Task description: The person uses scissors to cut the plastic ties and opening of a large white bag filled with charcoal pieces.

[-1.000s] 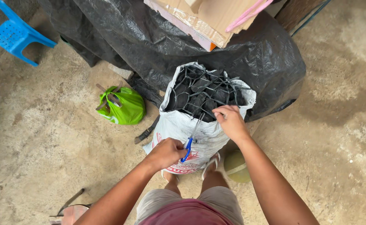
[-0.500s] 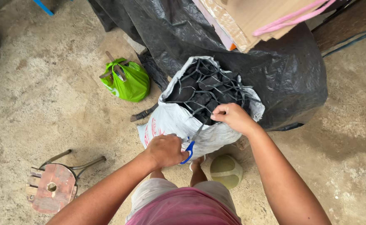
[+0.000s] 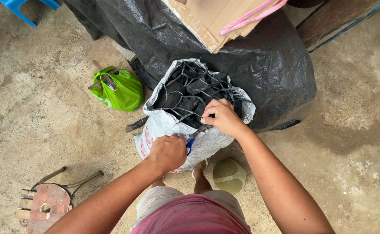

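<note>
Left hand (image 3: 168,151) clamped on scissors (image 3: 193,138) | right hand (image 3: 221,117) pinching netting (image 3: 190,93) just above

1. I stand on a rough concrete floor (image 3: 34,112), sandy and mottled, with a darker damp-looking patch (image 3: 350,125) on the right.
2. Far ahead, a heap lies under black plastic sheeting (image 3: 268,65), with flattened cardboard (image 3: 207,17) and a pink strap (image 3: 250,17) on top.
3. A blue plastic stool (image 3: 19,5) shows at the far left corner.
4. Near left stands a small worn wooden stool (image 3: 47,203) on metal legs.
5. Daylight is soft and even, with faint shadows.
</note>
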